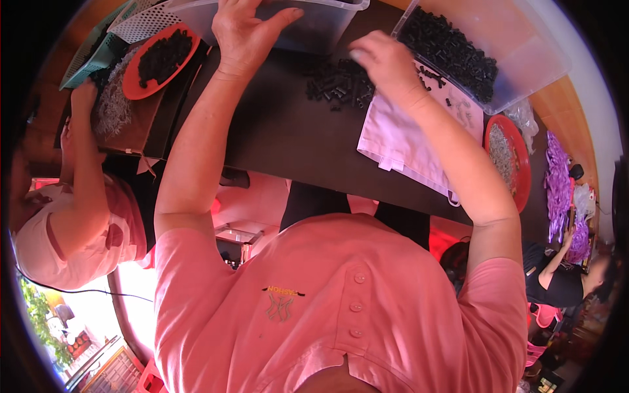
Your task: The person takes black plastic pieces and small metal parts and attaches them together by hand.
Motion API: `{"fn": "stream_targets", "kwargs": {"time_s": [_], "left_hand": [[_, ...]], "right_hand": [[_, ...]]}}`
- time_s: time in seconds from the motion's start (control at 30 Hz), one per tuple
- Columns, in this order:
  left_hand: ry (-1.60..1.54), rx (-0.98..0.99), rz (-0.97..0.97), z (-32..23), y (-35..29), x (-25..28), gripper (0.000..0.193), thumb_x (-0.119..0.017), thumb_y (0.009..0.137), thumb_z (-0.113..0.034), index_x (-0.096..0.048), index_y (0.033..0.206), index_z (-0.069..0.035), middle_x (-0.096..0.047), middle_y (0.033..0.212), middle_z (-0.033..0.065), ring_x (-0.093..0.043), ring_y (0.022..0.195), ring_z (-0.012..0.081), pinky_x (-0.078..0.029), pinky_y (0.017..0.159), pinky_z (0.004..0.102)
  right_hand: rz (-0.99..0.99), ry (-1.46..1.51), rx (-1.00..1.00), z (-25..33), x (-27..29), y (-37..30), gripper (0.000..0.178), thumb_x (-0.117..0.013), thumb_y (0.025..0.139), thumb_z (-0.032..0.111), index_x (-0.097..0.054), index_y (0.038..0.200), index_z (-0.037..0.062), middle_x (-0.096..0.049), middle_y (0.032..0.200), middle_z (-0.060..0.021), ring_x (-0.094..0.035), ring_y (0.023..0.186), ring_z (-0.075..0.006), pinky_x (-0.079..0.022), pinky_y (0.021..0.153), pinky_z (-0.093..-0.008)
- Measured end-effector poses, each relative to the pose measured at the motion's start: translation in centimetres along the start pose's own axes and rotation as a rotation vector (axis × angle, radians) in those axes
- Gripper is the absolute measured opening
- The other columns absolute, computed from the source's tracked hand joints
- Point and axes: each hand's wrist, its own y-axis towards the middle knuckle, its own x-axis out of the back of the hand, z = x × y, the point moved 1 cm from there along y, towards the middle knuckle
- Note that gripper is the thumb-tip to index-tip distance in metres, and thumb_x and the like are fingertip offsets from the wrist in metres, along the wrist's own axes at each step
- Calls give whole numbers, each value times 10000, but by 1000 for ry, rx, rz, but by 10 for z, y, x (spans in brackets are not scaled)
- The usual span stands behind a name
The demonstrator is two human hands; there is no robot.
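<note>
My left hand (246, 33) is at the near wall of a clear plastic bin (314, 29), its thumb stretched out to the right. The other fingers of that hand are partly cut off by the upper edge. Over a loose pile of small black cylindrical parts (337, 85) hangs my right hand (390, 65), slightly blurred, its fingers bent and close together. Whatever they hold, if anything, is hidden. Beneath my right forearm lies a pink cloth (406, 134) with a few black parts and small pale pieces (464, 111) on it.
At the right a clear bin (517, 72) holds many black parts (445, 49), with a red tray (521, 173) of small metallic pieces nearer. An orange tray (134, 82) of black pieces sits left. One person (82, 216) works at the left, another (557, 275) at far right.
</note>
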Motion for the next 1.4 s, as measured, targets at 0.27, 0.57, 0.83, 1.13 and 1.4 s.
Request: {"fn": "stream_targets", "kwargs": {"time_s": [0.27,0.57,0.83,1.13,1.4], "left_hand": [[-25,-5,-9,3,0,-1,306,-804,605,-126,-639,837,-14,-581,795,119,-536,814,310,-446,716,388],[-33,6,1,1,0,-1,321,-810,597,-130,-638,841,-13,-584,794,113,-536,812,308,-447,720,379],[-11,-7,16,5,2,-2,325,-807,590,-127,-638,845,-16,-573,790,109,-532,804,302,-448,721,373],[-28,42,9,2,0,-4,305,-801,587,-93,-636,830,-11,-562,779,99,-525,798,277,-439,716,353],[-19,73,40,-2,2,-1,304,-802,607,-104,-641,847,-9,-563,775,95,-523,799,266,-426,708,346]], "right_hand": [[264,-560,-36,-77,53,9,298,-574,835,95,-687,1092,194,-645,994,-57,-648,919,-293,-526,763,-414],[419,-663,120,-76,46,15,409,-565,771,25,-672,1121,207,-648,1004,-103,-660,897,-295,-522,755,-425],[217,-488,119,-70,75,-1,274,-596,783,46,-656,1040,120,-650,923,-86,-656,794,-287,-510,689,-398],[157,-448,13,-94,89,-16,267,-600,770,56,-685,989,183,-611,874,-33,-635,836,-289,-502,721,-405],[265,-699,300,-101,60,-7,394,-675,694,41,-689,1038,231,-587,977,-42,-619,936,-232,-473,827,-368]]}}
